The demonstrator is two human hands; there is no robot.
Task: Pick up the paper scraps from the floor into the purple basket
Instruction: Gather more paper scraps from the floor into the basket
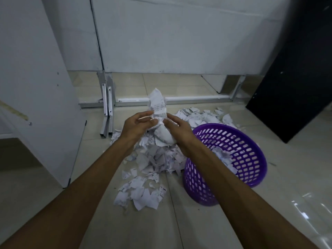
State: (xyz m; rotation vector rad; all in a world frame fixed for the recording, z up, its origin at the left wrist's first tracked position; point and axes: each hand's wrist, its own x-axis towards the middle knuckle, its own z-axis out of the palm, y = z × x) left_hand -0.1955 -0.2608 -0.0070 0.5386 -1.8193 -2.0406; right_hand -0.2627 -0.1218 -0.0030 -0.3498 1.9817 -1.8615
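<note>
My left hand (136, 125) and my right hand (179, 131) together grip a bundle of white printed paper scraps (158, 106), held above the floor. Under my hands a pile of torn paper scraps (154, 159) spreads over the tiled floor, with more scraps (140, 193) nearer to me and others (201, 115) behind the basket. The purple basket (251, 141), a perforated plastic one, stands tilted to the right of the pile. A few scraps (224, 157) lie inside it, partly hidden by my right forearm.
A white panel (36, 87) leans at the left. Metal rails (107, 108) and a low metal frame (197, 99) lie on the floor under a white board at the back. A black board (294, 87) leans at the right.
</note>
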